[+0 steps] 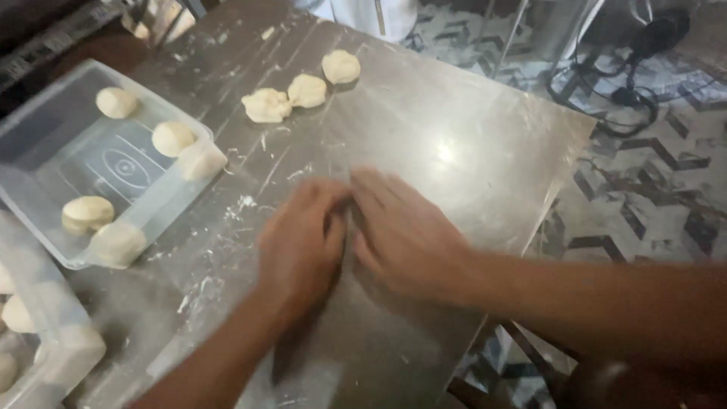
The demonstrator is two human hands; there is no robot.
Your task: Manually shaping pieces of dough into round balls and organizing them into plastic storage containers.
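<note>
Far left, bottom corner: a second clear tub, only partly in frame. It holds a few pale dough balls along its left side; count is unclear, the edge cuts them off.

Above it, your clear plastic tray sits tilted on the table's left side. Inside: five rounded dough balls. One at the back, one mid-right, one against the right wall, one front-left, one at the front corner. They're spaced apart, not touching. Tray floor between them is bare.

Steel table is dusted with flour streaks near the tray and toward your forearm.

Top centre: three rough dough pieces in a row, unshaped. Left piece touches the middle piece; the right piece sits just apart.

Centre: your left hand and right hand lie palm-down on the table, side by side, inner edges touching, fingers pointing away from you. Fingers together, slightly cupped. Both are motion-blurred. I can't tell if there's dough under them; nothing shows between or beneath the palms, so grip state is unknown.

Right of the table: patterned floor and a black cable lying in loops.
</note>
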